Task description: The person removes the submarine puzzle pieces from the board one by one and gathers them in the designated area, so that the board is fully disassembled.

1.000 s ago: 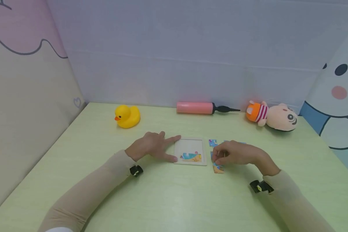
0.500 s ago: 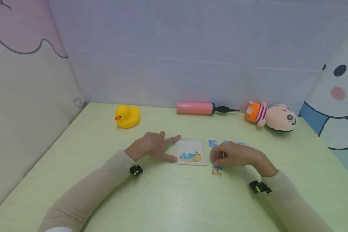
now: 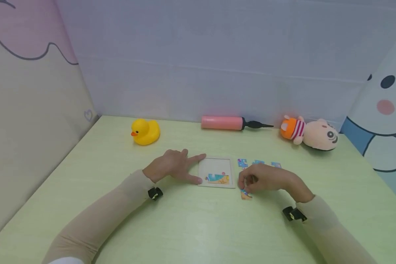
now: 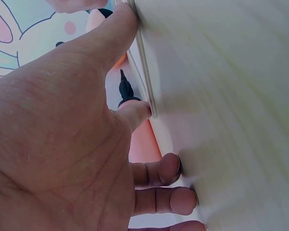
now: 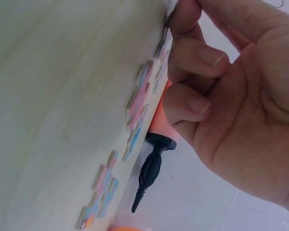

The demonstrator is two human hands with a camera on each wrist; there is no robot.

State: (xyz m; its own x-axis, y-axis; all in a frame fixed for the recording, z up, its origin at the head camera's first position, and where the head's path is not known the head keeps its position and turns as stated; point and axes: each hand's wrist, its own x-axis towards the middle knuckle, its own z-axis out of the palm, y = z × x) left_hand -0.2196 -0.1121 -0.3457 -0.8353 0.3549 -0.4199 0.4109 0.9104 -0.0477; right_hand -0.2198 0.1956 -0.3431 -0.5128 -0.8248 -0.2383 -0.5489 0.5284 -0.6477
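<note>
I see my left hand [image 3: 171, 165] with fingers spread, bracing the puzzle tray [image 3: 216, 172]; just right, my right hand [image 3: 264, 178] fingers pinch a puzzle piece [image 3: 245, 194] on the surface [image 3: 191, 223].

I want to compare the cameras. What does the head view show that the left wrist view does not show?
Only the head view shows the yellow duck, the right hand on a puzzle piece, the loose pieces behind it, and the picture part already in the puzzle tray. Only the left wrist view shows the palm side of the left hand, with thumb and forefinger against the tray's edge. Both show the left hand, the tray, the pink pump and the green table.
</note>
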